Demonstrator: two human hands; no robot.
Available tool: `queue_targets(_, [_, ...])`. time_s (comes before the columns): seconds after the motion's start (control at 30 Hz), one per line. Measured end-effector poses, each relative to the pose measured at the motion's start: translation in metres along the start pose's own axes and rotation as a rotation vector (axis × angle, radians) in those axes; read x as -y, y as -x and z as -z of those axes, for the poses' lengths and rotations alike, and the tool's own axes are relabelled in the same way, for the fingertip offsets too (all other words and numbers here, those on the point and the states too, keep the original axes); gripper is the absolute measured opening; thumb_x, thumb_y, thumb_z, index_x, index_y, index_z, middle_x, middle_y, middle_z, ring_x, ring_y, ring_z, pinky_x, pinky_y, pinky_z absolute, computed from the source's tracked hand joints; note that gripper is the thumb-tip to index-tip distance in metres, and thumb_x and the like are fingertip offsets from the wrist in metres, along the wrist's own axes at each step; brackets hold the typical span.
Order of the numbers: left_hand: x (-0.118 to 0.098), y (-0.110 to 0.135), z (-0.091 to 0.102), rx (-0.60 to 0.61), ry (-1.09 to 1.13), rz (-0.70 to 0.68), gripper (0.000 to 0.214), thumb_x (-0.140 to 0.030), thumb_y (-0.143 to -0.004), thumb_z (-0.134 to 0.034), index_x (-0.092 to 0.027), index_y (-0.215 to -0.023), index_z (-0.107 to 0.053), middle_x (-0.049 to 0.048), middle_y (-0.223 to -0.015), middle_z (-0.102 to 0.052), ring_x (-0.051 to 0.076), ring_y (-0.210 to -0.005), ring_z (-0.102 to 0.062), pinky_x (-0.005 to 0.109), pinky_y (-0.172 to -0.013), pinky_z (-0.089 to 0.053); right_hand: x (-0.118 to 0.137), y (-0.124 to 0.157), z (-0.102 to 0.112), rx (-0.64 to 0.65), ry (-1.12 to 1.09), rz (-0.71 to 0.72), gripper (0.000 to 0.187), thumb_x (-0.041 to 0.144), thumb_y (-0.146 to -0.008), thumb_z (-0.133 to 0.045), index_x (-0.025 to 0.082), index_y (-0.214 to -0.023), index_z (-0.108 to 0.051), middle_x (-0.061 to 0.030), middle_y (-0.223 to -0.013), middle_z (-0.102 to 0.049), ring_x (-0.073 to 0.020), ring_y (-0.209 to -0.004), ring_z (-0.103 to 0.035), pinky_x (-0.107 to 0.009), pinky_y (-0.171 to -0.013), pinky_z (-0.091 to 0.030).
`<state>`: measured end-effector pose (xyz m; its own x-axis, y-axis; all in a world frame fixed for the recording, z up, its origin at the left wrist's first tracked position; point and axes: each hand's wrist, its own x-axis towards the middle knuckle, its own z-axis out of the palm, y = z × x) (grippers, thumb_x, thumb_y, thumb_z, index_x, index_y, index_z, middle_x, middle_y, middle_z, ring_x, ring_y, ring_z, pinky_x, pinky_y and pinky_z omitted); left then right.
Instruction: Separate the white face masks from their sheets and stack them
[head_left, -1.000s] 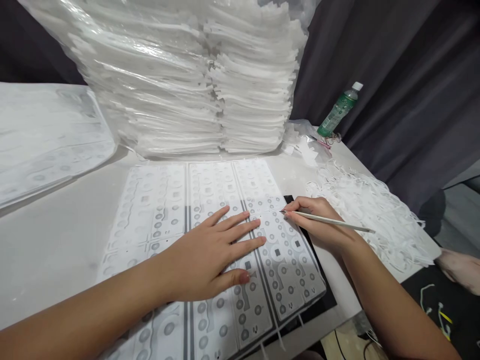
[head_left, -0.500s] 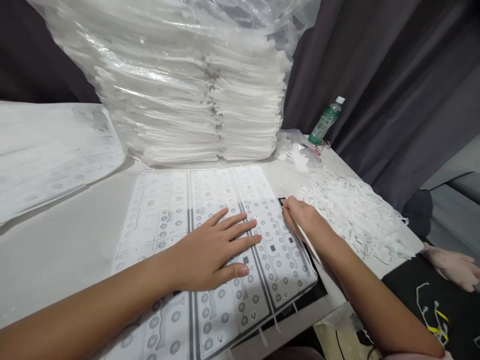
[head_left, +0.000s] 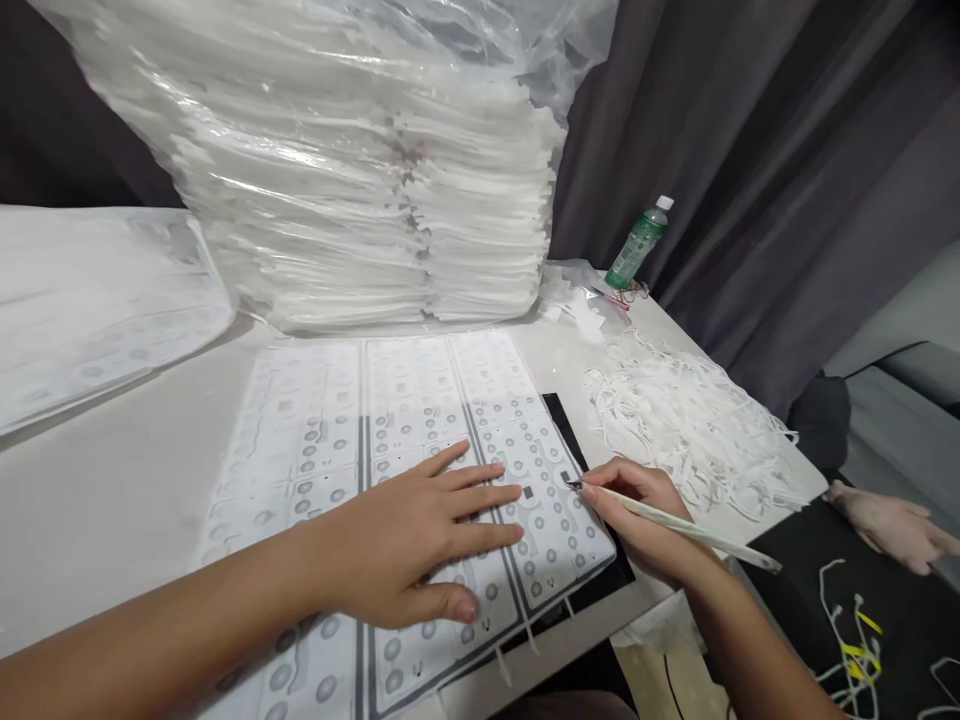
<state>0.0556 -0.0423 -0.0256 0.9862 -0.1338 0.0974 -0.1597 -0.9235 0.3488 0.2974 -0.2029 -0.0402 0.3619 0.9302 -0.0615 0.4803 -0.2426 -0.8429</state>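
Observation:
A white sheet (head_left: 390, 400) printed with grey dots and squares lies flat on the table, over a black mat (head_left: 570, 440). My left hand (head_left: 409, 540) rests flat on the sheet, fingers spread, pressing it down. My right hand (head_left: 641, 520) is closed in a pinch on a thin white pen-like tool (head_left: 675, 525). The tool's dark tip touches the sheet near its right edge.
A tall stack of white sheets in clear plastic (head_left: 337, 170) stands at the back. More sheets (head_left: 90, 300) lie at the left. White trimmed strips (head_left: 690, 420) are heaped at the right, a green bottle (head_left: 637, 245) behind them. Another person's hand (head_left: 889, 520) shows at far right.
My right hand with the tool has moved down along the sheet's right edge, toward me. My left hand stays flat on the sheet. The view shifted slightly.

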Motion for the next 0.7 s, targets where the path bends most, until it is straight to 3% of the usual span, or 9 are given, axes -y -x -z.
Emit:
queue_targets(0.1, [-0.001, 0.000, 0.004, 0.057, 0.013, 0.026, 0.057, -0.057, -0.088, -0.051, -0.030, -0.138, -0.045, 0.0063, -0.146, -0.043, 0.033, -0.137, -0.034, 0.056, -0.113, -0.019, -0.003, -0.002, -0.003, -0.032, -0.004, 0.017, 0.018, 0.036, -0.083, -0.061, 0.020, -0.083, -0.068, -0.0044, -0.083, -0.071, -0.0189, -0.074, -0.066, -0.027, -0.064, -0.051])
queue_targets(0.3, [-0.001, -0.001, 0.015, 0.055, 0.098, 0.067, 0.046, -0.051, -0.087, -0.056, -0.032, -0.129, -0.056, 0.0034, -0.134, -0.057, 0.030, -0.132, -0.043, 0.051, -0.115, -0.020, 0.000, 0.000, -0.004, -0.066, 0.137, 0.114, 0.016, 0.034, -0.086, -0.057, 0.023, -0.085, -0.069, -0.0028, -0.080, -0.072, -0.0186, -0.071, -0.068, -0.026, -0.060, -0.051])
queue_targets(0.43, [-0.001, -0.005, 0.020, 0.043, 0.109, 0.107, 0.031, -0.042, -0.089, -0.058, -0.037, -0.119, -0.062, -0.0015, -0.123, -0.064, 0.023, -0.124, -0.051, 0.044, -0.116, -0.026, -0.003, 0.003, -0.001, -0.084, 0.222, 0.169, 0.019, 0.037, -0.088, -0.053, 0.026, -0.089, -0.069, 0.0008, -0.065, -0.070, -0.0158, -0.054, -0.065, -0.024, -0.048, -0.049])
queue_targets(0.57, [0.006, -0.013, 0.020, -0.061, 0.106, 0.211, 0.022, -0.028, -0.093, -0.053, -0.034, -0.109, -0.065, -0.0019, -0.115, -0.065, 0.018, -0.117, -0.055, 0.041, -0.115, -0.030, -0.007, 0.000, 0.001, -0.158, 0.267, 0.261, 0.015, 0.033, -0.089, -0.052, 0.027, -0.086, -0.065, 0.0019, -0.061, -0.068, -0.0153, -0.048, -0.062, -0.025, -0.045, -0.049])
queue_targets(0.7, [0.028, -0.032, 0.021, -0.179, 0.004, 0.302, 0.017, -0.022, -0.093, -0.051, -0.025, -0.101, -0.066, 0.0039, -0.122, -0.058, 0.021, -0.112, -0.055, 0.046, -0.108, -0.038, -0.008, -0.002, 0.003, -0.123, 0.249, 0.336, 0.009, 0.024, -0.088, -0.053, 0.029, -0.089, -0.060, 0.0029, -0.068, -0.070, -0.0147, -0.052, -0.065, -0.024, -0.046, -0.052])
